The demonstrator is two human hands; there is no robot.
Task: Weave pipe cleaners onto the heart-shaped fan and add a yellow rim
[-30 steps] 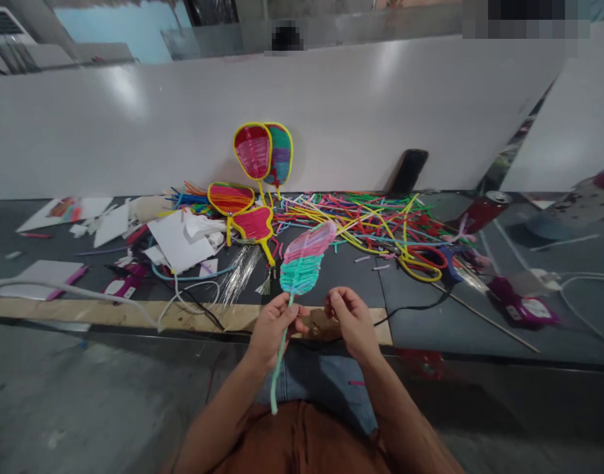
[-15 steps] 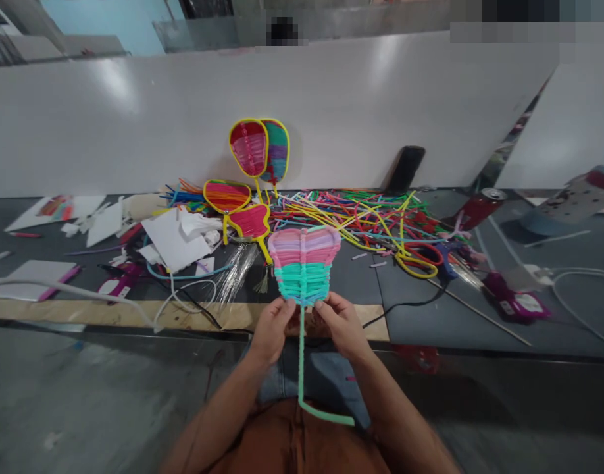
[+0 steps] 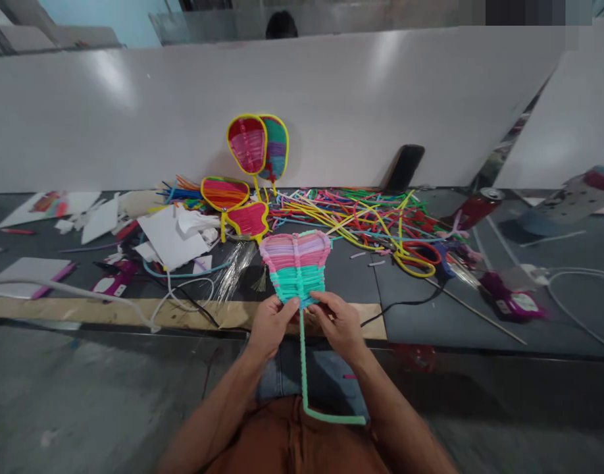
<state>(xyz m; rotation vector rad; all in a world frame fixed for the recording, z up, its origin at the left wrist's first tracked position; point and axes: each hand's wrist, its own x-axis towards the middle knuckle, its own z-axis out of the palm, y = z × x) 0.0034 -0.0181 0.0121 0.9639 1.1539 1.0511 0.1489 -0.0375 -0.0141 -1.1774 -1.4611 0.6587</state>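
A small hand fan of pipe cleaners (image 3: 298,253), pink and lilac above and turquoise below, is held up in front of me over the table edge. My left hand (image 3: 272,324) pinches its lower left edge, thumb on the front near the stem. My right hand (image 3: 335,322) is closed at the lower right edge, its index finger lying on the turquoise rows and its thumb close to the stem. What its other fingers do is partly hidden. A pale green twisted stem (image 3: 303,362) hangs down between my wrists and bends to the right at its end.
Behind are finished yellow-rimmed fans (image 3: 247,145), two leaning on the white partition (image 3: 134,118), and a heap of loose pipe cleaners (image 3: 351,214). Scissors (image 3: 425,255), a phone (image 3: 405,168), a red can (image 3: 481,205), glue guns (image 3: 516,299), papers (image 3: 171,234) and cables lie around.
The fan has tipped slightly to the left. My right hand has moved inward, its index finger now on the front of the fan. The stem's bent end has swung a little right.
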